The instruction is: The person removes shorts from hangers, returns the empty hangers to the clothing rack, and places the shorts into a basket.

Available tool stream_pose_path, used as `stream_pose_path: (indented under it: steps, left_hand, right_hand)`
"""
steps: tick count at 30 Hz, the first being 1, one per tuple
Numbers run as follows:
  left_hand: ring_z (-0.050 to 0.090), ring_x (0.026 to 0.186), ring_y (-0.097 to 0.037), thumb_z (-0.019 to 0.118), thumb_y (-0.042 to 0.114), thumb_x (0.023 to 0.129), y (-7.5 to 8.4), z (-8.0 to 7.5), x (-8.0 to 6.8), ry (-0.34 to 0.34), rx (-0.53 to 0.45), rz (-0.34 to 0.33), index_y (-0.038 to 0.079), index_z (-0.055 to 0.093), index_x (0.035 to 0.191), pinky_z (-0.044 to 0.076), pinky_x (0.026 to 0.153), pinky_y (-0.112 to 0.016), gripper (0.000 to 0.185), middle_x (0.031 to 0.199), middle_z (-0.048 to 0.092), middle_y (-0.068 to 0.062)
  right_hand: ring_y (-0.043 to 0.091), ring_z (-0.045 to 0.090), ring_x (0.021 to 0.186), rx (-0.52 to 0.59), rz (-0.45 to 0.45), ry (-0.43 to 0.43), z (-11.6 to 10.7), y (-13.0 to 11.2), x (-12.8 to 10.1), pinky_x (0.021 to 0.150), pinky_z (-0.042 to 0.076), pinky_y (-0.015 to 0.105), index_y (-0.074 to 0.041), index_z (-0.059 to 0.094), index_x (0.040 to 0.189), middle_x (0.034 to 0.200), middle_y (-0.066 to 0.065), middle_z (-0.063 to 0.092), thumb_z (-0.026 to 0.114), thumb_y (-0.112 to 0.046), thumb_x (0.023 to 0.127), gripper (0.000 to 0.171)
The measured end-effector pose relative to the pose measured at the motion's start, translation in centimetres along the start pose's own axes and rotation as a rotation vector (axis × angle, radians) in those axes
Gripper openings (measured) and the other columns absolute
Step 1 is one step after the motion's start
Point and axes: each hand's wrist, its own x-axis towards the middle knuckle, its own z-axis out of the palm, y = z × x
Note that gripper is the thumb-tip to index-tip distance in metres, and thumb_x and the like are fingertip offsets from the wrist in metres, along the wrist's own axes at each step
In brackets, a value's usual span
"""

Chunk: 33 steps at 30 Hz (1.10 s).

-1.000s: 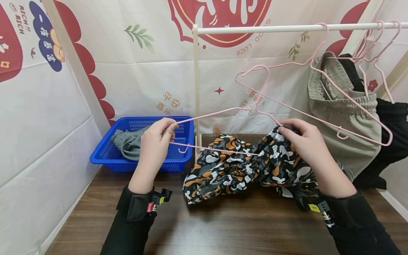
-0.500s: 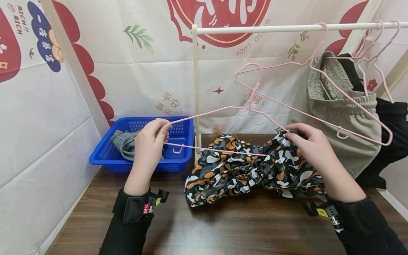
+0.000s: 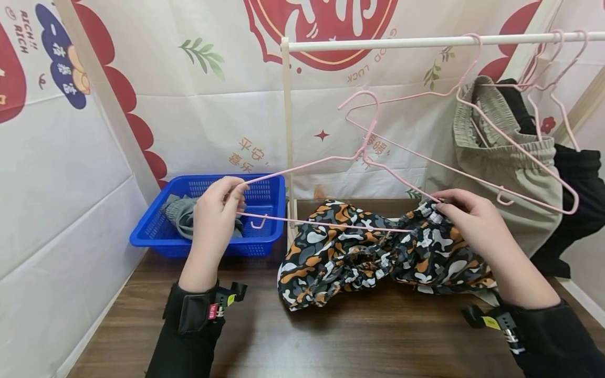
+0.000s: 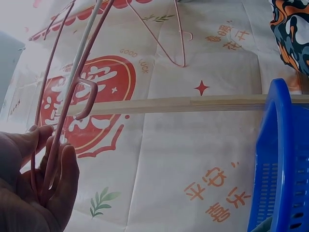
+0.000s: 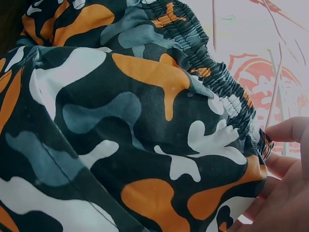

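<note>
A pink clothes hanger (image 3: 307,165) slants between the two hands in the head view, its hook up. My left hand (image 3: 216,210) pinches the hanger's left end; in the left wrist view the thumb and fingers (image 4: 67,179) close round it. With thumb and fingers, my right hand (image 3: 472,218) pinches the elastic waistband of the camouflage-patterned shorts (image 3: 326,252) at the hanger's right arm. The hanger's right end lies inside the waistband, hidden by cloth. In the right wrist view, the gathered waistband (image 5: 227,92) runs up to the fingertips. The rest of the shorts droops toward the table.
A blue basket (image 3: 156,239) with a grey garment (image 3: 181,215) stands at the left. Overhead runs a white rail (image 3: 378,44), with an unused pink hanger (image 3: 425,94), grey-green shorts (image 3: 510,184) and a black garment (image 3: 579,178) at the right. The wooden table (image 3: 331,346) lies below.
The hanger has shifted left and tilted, its hook moving left. My right hand has moved right and slightly down, drawing the waistband outward along the hanger. My left hand has edged left.
</note>
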Motion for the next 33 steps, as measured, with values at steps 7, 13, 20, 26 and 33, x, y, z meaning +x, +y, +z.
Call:
stream_pose_path:
  steps: [7, 13, 20, 26, 33]
  left_hand:
    - [0.063, 0.072, -0.017, 0.052, 0.032, 0.101, -0.2, -0.2, 0.0, 0.009, 0.003, 0.01, 0.008, 0.067, 0.099, 0.047, 0.07, -0.036, 0.028, 0.08, 0.06, -0.004]
    - [0.061, 0.073, -0.017, 0.052, 0.032, 0.101, -0.2, -0.3, 0.0, 0.006, 0.002, 0.019, 0.008, 0.067, 0.1, 0.047, 0.071, -0.036, 0.028, 0.08, 0.059, -0.004]
    - [0.061, 0.073, -0.016, 0.053, 0.031, 0.101, -0.3, -0.7, 0.0, 0.005, 0.012, 0.026, 0.008, 0.067, 0.101, 0.051, 0.067, -0.035, 0.027, 0.081, 0.06, -0.005]
    - [0.057, 0.078, -0.017, 0.054, 0.029, 0.101, -0.4, -0.9, 0.0, 0.004, 0.004, 0.033, 0.007, 0.067, 0.101, 0.049, 0.068, -0.035, 0.026, 0.083, 0.06, -0.005]
    - [0.056, 0.08, -0.016, 0.055, 0.025, 0.1, -0.6, -1.5, 0.1, 0.024, 0.003, 0.034, 0.005, 0.068, 0.101, 0.05, 0.067, -0.032, 0.024, 0.084, 0.06, -0.006]
  right_hand:
    - [0.005, 0.049, 0.087, -0.02, 0.034, -0.002, -0.4, 0.5, -0.4, 0.067, 0.037, 0.024, -0.008, 0.064, 0.123, 0.101, -0.014, 0.06, 0.053, -0.027, 0.101, 0.032]
    - [0.001, 0.049, 0.087, -0.009, 0.029, -0.011, -0.7, 1.5, -0.5, 0.067, 0.038, 0.021, -0.003, 0.063, 0.122, 0.099, -0.022, 0.057, 0.052, -0.019, 0.101, 0.029]
    - [-0.002, 0.047, 0.092, -0.022, 0.063, -0.034, -1.0, 2.5, -0.8, 0.072, 0.036, 0.026, -0.003, 0.062, 0.123, 0.105, -0.017, 0.056, 0.051, -0.02, 0.101, 0.03]
    - [-0.004, 0.049, 0.087, -0.011, 0.073, -0.024, -0.9, 3.3, -1.0, 0.068, 0.038, 0.023, 0.0, 0.062, 0.121, 0.098, -0.022, 0.057, 0.053, -0.018, 0.1, 0.029]
    - [-0.006, 0.051, 0.08, 0.004, 0.016, -0.01, -1.0, 4.0, -1.2, 0.063, 0.039, 0.018, 0.004, 0.062, 0.117, 0.091, -0.027, 0.058, 0.053, -0.01, 0.098, 0.025]
